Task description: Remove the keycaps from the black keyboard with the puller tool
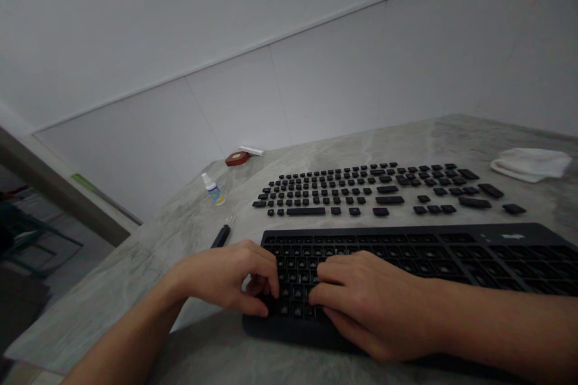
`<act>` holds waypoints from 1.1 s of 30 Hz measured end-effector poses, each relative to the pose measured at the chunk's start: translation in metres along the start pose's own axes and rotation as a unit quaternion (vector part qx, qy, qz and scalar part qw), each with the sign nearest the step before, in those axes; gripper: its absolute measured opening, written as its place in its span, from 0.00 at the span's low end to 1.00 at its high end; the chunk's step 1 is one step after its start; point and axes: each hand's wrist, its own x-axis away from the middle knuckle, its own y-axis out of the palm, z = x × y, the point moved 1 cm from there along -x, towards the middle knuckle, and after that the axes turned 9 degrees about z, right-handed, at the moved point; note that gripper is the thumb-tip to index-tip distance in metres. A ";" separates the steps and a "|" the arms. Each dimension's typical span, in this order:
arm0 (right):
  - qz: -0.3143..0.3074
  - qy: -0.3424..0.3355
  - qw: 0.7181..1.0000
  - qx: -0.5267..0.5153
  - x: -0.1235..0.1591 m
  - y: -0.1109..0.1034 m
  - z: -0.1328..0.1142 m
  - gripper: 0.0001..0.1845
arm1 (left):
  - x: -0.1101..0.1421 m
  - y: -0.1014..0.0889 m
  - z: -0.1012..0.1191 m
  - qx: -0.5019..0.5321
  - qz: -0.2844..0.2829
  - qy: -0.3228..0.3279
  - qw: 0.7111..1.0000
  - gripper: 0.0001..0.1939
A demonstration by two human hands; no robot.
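A black keyboard [465,230] with its keycaps off lies along the front of the table, its rows of open key sockets showing. My left hand [235,277] is curled at the keyboard's left end, thumb and fingers closed on that edge. Across its middle-left part bends my right hand [374,301], fingertips drawn together down at the sockets. Whether something small sits between those fingertips is hidden. Behind the keyboard, loose black keycaps [389,200] are spread in rows on the tabletop, roughly in keyboard order.
A small white spray bottle [213,190] stands at the left, with a black slim tool [221,236] nearer me. Farther back lie a reddish-brown case [237,159] and a white strip [251,150]. A folded white cloth [530,163] rests at the right. A wall closes off the back.
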 end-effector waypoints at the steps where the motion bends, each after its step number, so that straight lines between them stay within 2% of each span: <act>1: 0.001 -0.001 1.000 0.000 0.000 0.000 0.000 0.09 | 0.000 0.000 0.000 -0.002 0.001 0.006 1.000 0.06; 25: 0.003 -0.003 1.000 0.008 -0.001 0.000 0.000 0.08 | -0.003 0.005 0.003 0.022 0.020 0.013 0.999 0.05; 33: 0.018 -0.131 0.991 0.032 -0.006 0.003 -0.023 0.12 | -0.003 0.005 0.003 0.020 0.017 0.003 1.000 0.07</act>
